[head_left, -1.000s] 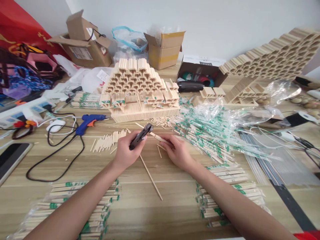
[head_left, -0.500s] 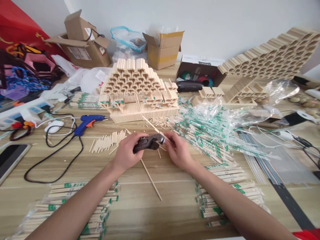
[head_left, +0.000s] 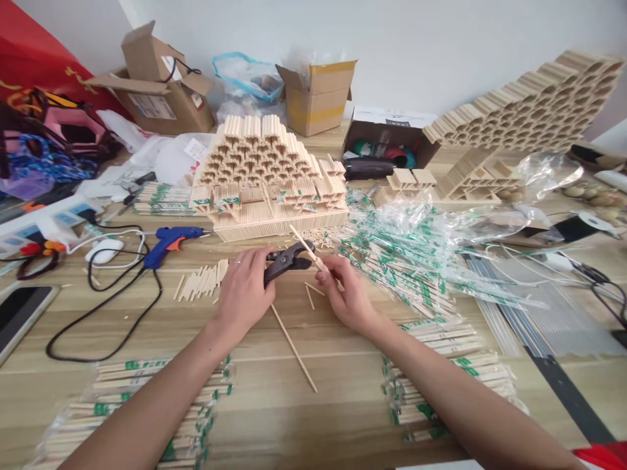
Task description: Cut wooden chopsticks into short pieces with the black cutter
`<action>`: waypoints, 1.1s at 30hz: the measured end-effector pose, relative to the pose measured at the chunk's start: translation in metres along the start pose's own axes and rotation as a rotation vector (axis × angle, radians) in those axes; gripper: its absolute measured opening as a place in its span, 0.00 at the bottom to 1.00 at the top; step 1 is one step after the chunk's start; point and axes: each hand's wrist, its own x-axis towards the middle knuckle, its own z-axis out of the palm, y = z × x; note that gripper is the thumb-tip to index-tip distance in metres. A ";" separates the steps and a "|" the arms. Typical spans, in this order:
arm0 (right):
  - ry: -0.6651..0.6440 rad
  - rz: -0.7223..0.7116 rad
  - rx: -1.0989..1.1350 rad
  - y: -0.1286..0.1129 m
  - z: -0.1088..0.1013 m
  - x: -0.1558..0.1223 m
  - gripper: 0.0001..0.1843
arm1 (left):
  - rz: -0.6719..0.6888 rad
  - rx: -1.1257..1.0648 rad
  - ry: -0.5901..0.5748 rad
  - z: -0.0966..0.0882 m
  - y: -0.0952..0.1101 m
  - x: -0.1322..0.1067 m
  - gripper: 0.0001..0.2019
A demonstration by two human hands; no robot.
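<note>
The left hand (head_left: 245,284) is wrapped around the handles of the pliers (head_left: 287,261), whose dark head points toward three o'clock. The right hand (head_left: 347,290) has its thumb and fingers pinched on a stick (head_left: 304,244), which slants from that grip toward eleven o'clock and passes by the tip of the pliers; whether the jaws touch it cannot be told. Taking the space between the hands as the centre of the dial, a loose stick (head_left: 294,349) lies at six o'clock on the counter (head_left: 274,418), its far end close to the left hand. Two offcuts (head_left: 309,297) lie just beside the right hand, on its nine o'clock side. A row of short pieces (head_left: 198,282) sits at nine, with the phone (head_left: 22,316) well beyond it, and the glue gun (head_left: 169,245) rests between nine and ten. At twelve stands the model (head_left: 279,225), with scraps (head_left: 323,236) by its base at one. Wrappers (head_left: 392,241) heap up between two and three, and a second model (head_left: 539,108) rises farther off at two. Wrapped packs lie at eight (head_left: 122,382) and at four (head_left: 460,346), partly under the forearms.
</note>
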 end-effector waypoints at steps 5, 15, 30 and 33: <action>-0.017 -0.019 -0.033 0.002 0.002 -0.001 0.07 | 0.033 -0.044 -0.027 0.002 0.006 -0.001 0.25; -0.010 -0.044 -0.067 0.003 0.001 0.000 0.09 | 0.050 -0.022 -0.080 0.005 0.011 -0.003 0.18; -0.031 -0.066 -0.048 0.001 -0.001 0.000 0.10 | 0.093 -0.009 -0.111 0.005 0.010 -0.003 0.22; -0.024 -0.061 -0.056 0.001 -0.001 0.000 0.10 | 0.092 -0.017 -0.111 0.005 0.009 -0.004 0.21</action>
